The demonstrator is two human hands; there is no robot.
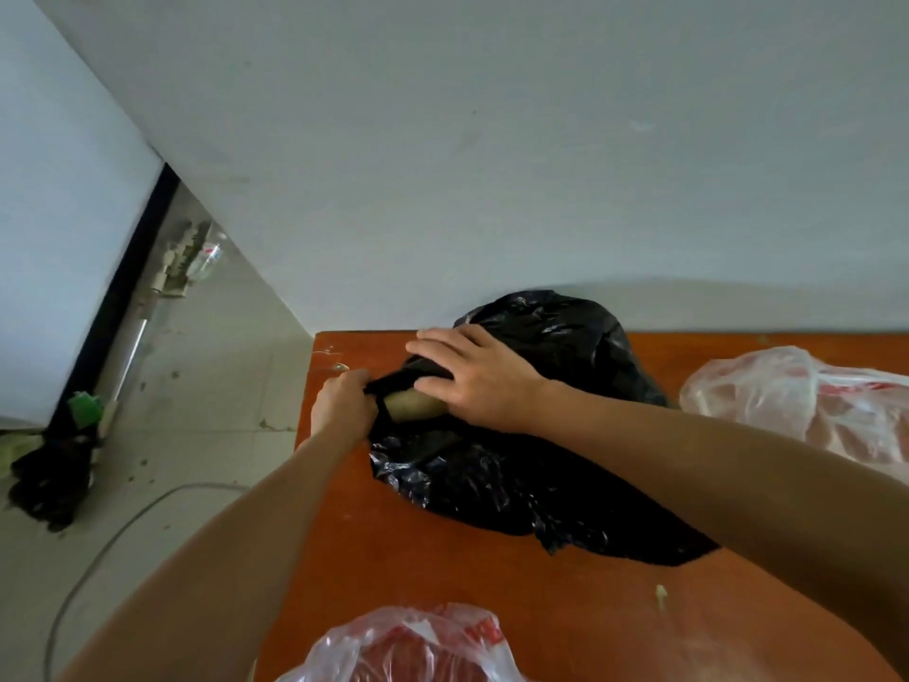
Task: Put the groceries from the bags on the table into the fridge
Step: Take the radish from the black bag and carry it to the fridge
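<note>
Near edge: clear red-printed bag [408, 647] on orange table [442, 573]. Farther back, black bag [531, 465], mouth facing left. Left hand [344, 408] clenched on its rim; right hand [472, 374] flat, fingers spread, over tan item [410, 403] inside the mouth.

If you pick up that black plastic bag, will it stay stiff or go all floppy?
Probably floppy: the crinkled black plastic bag lies slumped and wrinkled on the orange table, and the left hand bunches its edge easily. It may sag unevenly, since a tan rounded item shows at its opening under the right hand.
</note>
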